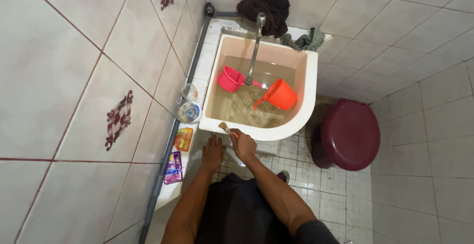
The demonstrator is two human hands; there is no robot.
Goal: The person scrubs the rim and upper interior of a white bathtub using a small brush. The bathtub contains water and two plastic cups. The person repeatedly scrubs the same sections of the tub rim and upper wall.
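Right hand point(243, 145) closed around the handle of a small brush point(227, 129), bristle end pointing up and to the left, resting at the near rim of the white corner water basin point(310, 83); the brush touches or sits just over the rim, cannot tell which. Left hand point(213, 151) just to the left of the right hand, flat, fingers together and extended, palm down against the tiled front below the basin rim, holding nothing. Beyond both hands, inside the basin, water stands with two plastic scoops floating: a pink-red dipper point(230, 79) further left, an orange dipper point(279, 95) further right, tilted, handle toward the hands. A metal tap pipe point(255, 46) comes down over the water between them. Behind the tap, a dark cloth point(266, 8) bunched in the corner, and a grey-green rag point(303, 40) on the far ledge to its right. To the left of the left hand, along the narrow ledge by the wall: an orange and yellow rectangular packet point(183, 139) lying flat nearest the hand, a purple sachet point(173, 167) with pink and white print nearer the person, and two round clear-topped containers point(189, 111) further away, one with a blue and white label. To the right of the right hand, well apart, a squat round bin with a dark maroon lid point(349, 134) on the small-tiled floor point(321, 189). Left wall tiles carry maroon floral motifs point(118, 120).
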